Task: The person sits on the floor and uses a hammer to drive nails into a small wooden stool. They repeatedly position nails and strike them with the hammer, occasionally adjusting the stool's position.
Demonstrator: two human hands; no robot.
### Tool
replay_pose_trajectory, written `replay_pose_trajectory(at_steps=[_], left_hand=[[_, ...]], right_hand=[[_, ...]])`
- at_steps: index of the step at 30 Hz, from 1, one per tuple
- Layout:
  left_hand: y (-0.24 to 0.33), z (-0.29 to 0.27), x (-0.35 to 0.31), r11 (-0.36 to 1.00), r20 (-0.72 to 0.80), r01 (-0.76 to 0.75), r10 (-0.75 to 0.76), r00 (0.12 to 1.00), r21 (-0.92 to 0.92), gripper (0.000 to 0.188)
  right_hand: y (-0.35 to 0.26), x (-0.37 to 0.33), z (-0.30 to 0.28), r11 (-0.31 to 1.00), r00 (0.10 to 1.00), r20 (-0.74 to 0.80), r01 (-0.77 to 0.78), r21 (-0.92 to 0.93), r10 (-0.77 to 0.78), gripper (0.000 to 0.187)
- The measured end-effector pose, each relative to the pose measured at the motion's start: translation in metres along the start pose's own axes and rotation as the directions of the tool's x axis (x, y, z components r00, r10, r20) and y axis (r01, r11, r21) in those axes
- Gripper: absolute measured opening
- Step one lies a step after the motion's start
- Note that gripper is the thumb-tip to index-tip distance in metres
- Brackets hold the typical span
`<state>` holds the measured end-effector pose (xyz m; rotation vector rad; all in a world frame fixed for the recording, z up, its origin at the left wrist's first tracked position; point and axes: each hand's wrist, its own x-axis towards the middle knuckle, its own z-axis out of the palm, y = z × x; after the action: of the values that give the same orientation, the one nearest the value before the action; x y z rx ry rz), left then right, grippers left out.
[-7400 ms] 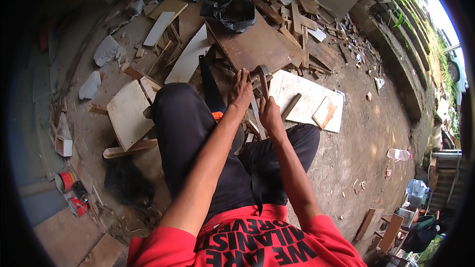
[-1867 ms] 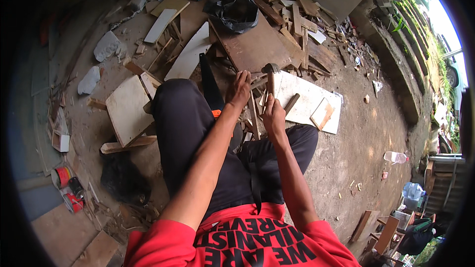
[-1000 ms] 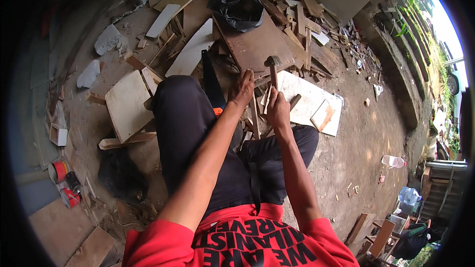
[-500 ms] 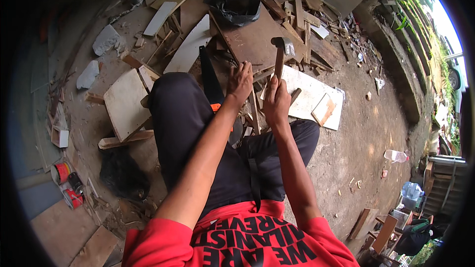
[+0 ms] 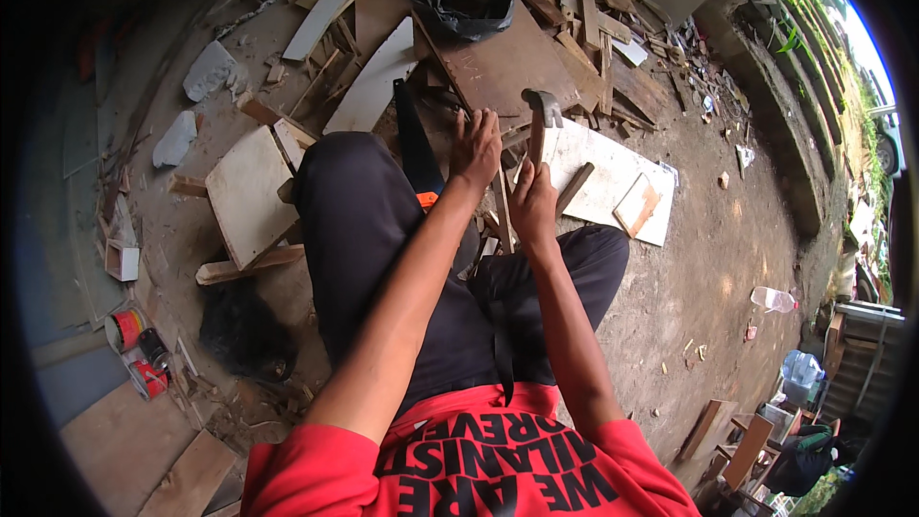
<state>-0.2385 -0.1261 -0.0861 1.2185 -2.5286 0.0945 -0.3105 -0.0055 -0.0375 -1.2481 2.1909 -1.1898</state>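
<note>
My right hand (image 5: 533, 202) is wrapped round the wooden handle of a claw hammer (image 5: 540, 141), its metal head raised toward the far side. To its left, my left hand (image 5: 475, 150) has its fingers bent and drawn together by the near edge of a brown board (image 5: 507, 62); what they pinch, if anything, is too small to make out. Between my left hand and my knee lies a handsaw (image 5: 414, 139) with a dark blade and an orange handle, partly hidden by my leg. A white board (image 5: 598, 161) rests on the ground beyond my right knee.
A black plastic bag (image 5: 459, 5) sits on the far end of the brown board. Scrap wood (image 5: 593, 33) lies heaped behind. Near my left leg are a pale panel (image 5: 251, 196) and another black bag (image 5: 244, 330). A clear bottle (image 5: 773, 300) lies at the right.
The hammer has come down slightly toward me and its head has turned, with my right hand still round the handle. My left hand stays near the board edge. The whole view has shifted a little.
</note>
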Motion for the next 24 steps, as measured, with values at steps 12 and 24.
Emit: replay_pose_trajectory(at_steps=[12,24], left_hand=[[-0.001,0.004,-0.001,0.996,-0.031,0.033,-0.036,0.999,-0.078,0.045],[-0.046,0.036,0.003,0.670,-0.288,0.248,-0.582,0.760,-0.699,0.010]], right_hand=[[0.026,0.002,0.016,0.992,0.994,0.013,-0.107,-0.060,0.108,0.038],[0.018,0.003,0.020,0.996,0.996,0.035,-0.082,-0.029,0.083,0.039]])
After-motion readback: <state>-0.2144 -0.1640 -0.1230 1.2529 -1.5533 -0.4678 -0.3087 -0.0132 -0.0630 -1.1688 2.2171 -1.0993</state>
